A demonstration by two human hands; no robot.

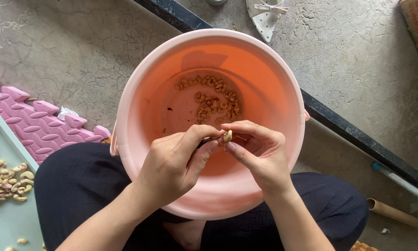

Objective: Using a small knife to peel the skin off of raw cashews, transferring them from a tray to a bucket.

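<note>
A pale cashew nut (227,135) is pinched between the fingertips of my right hand (260,155) over a pink bucket (139,88). My left hand (176,162) grips a small dark tool (205,142) whose tip touches the nut. Both hands hover above the bucket's opening. On the bucket's bottom lies a small pile of brownish nuts and skins (211,100). The bucket stands between my legs, which are in dark trousers (79,186).
A grey-green tray (9,218) with several pale cashew nuts (4,183) sits at the lower left. A pink foam mat (28,118) lies beside it on concrete floor. A dark metal rail (348,130) runs diagonally behind the bucket; a white sandal (267,16) lies at the top.
</note>
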